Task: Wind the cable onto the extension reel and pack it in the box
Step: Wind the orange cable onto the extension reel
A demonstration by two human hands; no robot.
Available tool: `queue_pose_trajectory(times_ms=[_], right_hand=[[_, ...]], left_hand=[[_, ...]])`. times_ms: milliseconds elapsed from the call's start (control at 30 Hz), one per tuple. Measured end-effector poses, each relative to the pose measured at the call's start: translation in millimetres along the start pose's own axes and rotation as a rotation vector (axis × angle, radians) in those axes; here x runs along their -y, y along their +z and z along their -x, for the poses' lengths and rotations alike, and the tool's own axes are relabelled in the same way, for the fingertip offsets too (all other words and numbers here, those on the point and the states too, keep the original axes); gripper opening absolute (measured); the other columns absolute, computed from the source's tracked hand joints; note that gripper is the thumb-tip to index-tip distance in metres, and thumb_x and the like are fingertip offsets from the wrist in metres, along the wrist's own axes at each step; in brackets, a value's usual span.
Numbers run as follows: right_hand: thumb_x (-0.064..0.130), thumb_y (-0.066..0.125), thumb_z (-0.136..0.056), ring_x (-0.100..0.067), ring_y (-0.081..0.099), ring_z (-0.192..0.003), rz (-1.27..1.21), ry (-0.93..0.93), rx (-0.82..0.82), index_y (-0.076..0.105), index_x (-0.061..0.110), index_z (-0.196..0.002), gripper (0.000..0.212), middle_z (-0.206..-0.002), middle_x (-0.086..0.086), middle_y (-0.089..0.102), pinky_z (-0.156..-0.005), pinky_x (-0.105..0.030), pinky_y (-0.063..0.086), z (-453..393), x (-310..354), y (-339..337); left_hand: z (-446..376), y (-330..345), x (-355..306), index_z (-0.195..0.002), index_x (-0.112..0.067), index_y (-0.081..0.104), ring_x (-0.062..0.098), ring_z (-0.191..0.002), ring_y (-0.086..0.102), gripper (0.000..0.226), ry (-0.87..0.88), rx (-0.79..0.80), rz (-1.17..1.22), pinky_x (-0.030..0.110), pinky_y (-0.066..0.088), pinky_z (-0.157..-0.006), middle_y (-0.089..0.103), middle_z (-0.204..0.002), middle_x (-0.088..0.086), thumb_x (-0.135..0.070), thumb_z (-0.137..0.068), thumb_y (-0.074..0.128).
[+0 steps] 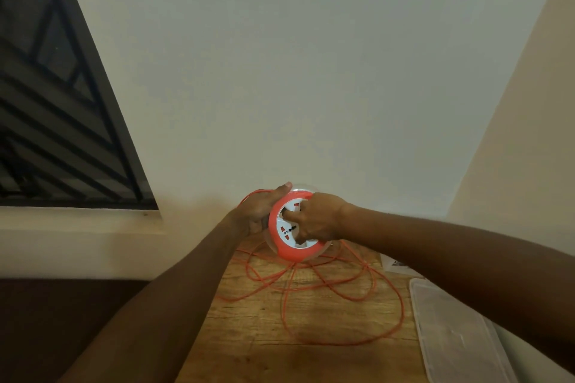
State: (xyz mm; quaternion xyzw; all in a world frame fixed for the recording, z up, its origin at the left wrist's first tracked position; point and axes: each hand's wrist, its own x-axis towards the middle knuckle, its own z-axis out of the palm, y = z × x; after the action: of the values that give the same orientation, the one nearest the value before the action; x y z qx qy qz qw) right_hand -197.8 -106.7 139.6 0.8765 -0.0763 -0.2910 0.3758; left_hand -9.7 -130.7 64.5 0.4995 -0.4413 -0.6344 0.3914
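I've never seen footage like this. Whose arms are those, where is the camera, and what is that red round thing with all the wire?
No machine here: a person wears one camera on the head, looking down at both arms. The left hand cradles the extension reel, a red ring around white sockets, held above a wooden table. The right hand grips the reel's face. The orange cable lies in loose loops on the table, mostly unwound. A clear plastic lid or box lies at the right.

Wooden table [249,336], dark barred window [56,96].
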Motion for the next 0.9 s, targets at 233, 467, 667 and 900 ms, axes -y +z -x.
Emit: queue_pose_trajectory(times_ms=[233, 467, 667, 900], right_hand=[[0.027, 0.065, -0.095, -0.032, 0.065, -0.102, 0.080, -0.018, -0.128, 0.041, 0.037, -0.144, 0.056, -0.142, -0.022, 0.045, -0.070, -0.037, 0.055, 1, 2, 12], [0.036, 0.072, -0.082, -0.025, 0.070, -0.073, -0.213, 0.302, -0.337, 0.044, 0.031, -0.144, 0.068, -0.097, -0.007, 0.073, -0.051, -0.031, 0.044, -10, 7, 31], [0.051, 0.056, -0.090, -0.032, 0.069, -0.094, -0.851, 0.892, -0.475, 0.030, 0.036, -0.147, 0.064, -0.117, -0.011, 0.069, -0.072, -0.039, 0.055, -23, 50, 45], [0.044, 0.061, -0.093, -0.026, 0.054, -0.127, -1.864, 1.368, -0.703, 0.026, 0.027, -0.153, 0.071, -0.148, -0.003, 0.049, -0.095, -0.035, 0.050, -45, 91, 21]], left_hand=[[-2, 0, -1, -0.112, -0.004, 0.076, 0.027, -0.076, 0.076, 0.057, 0.024, -0.010, -0.037, 0.038, 0.066, -0.071, 0.077, -0.098, 0.017, -0.055, -0.088, 0.068], [0, 3, -4, -0.118, -0.007, 0.075, 0.032, -0.088, 0.078, 0.062, 0.093, -0.042, 0.042, 0.042, 0.066, -0.072, 0.078, -0.112, 0.019, -0.059, -0.085, 0.067], [-4, 14, 1, -0.119, -0.008, 0.074, 0.040, -0.098, 0.077, 0.063, 0.138, -0.150, 0.041, 0.049, 0.064, -0.085, 0.079, -0.113, 0.019, -0.061, -0.085, 0.067], [-13, 26, 17, -0.100, -0.010, 0.081, 0.037, -0.092, 0.078, 0.049, 0.193, -0.221, 0.023, 0.049, 0.064, -0.086, 0.080, -0.105, 0.018, -0.056, -0.092, 0.065]])
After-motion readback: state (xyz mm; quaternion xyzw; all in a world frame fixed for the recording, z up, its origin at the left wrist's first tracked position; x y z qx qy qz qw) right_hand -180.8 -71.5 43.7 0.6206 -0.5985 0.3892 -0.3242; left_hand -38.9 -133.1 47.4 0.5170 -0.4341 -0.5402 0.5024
